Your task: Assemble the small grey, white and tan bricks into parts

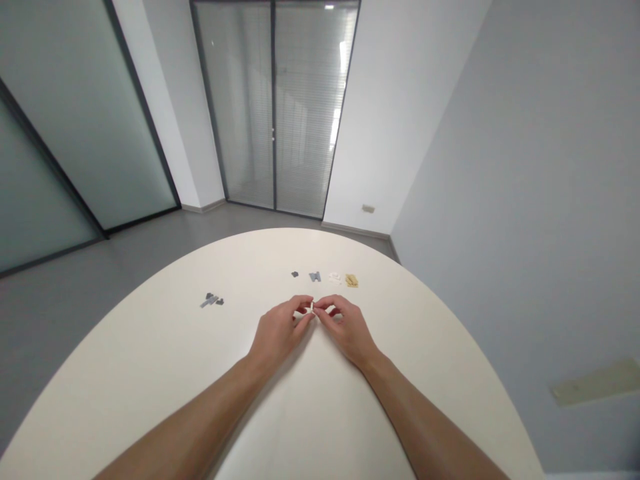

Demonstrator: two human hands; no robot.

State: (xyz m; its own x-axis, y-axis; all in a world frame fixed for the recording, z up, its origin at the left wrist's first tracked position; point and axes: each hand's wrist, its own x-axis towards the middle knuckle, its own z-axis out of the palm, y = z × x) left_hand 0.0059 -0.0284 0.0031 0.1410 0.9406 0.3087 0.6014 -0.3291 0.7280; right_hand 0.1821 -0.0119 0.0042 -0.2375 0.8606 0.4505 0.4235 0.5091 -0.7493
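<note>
Both hands meet over the middle of the white round table [300, 427]. Between their fingertips is a small white piece [313, 306], too small for me to tell its kind. My left hand [283, 325] pinches it from the left with thumb and forefinger. From the other side, my right hand [346, 327] grips the same piece, its fingertips close against the left ones. Just beyond the hands lie a tan pile of small pieces [352, 281], some white pieces [335, 277], grey pieces [315, 277] and a dark grey piece [295, 274].
Farther left on the table is a loose cluster of grey and dark pieces [213, 301]. The table's curved far edge [285, 229] runs in front of a glass door [275, 107]. A plain wall [525, 200] stands to the right.
</note>
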